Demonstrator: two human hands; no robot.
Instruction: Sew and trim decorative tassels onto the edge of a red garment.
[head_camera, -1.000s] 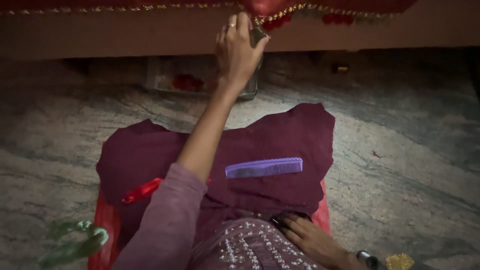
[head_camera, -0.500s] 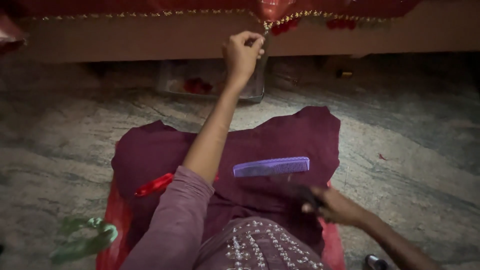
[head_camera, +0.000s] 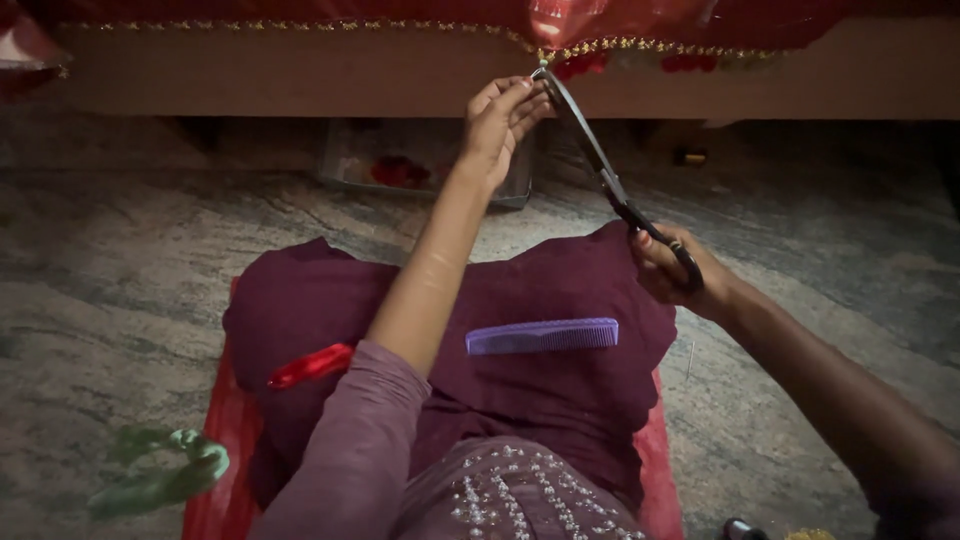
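My left hand (head_camera: 500, 125) reaches up and pinches the gold-beaded edge of a red cloth (head_camera: 600, 25) that hangs from a wooden ledge. My right hand (head_camera: 675, 265) grips the black handles of long scissors (head_camera: 600, 165), whose blades point up to the same spot on the trim beside my left fingers. In front of me a maroon cloth (head_camera: 560, 290) lies spread over a red cloth, with a purple comb (head_camera: 542, 336) resting on it and a small red piece (head_camera: 310, 365) at its left.
A wooden ledge (head_camera: 300, 75) runs across the top, with a clear tray (head_camera: 420, 165) holding something red beneath it. A green fabric strip (head_camera: 160, 470) lies at lower left on the mottled stone floor (head_camera: 110, 270).
My right hand rose from my lap with the scissors and brought the blades up to the trim. My left hand kept hold of the cloth's edge.
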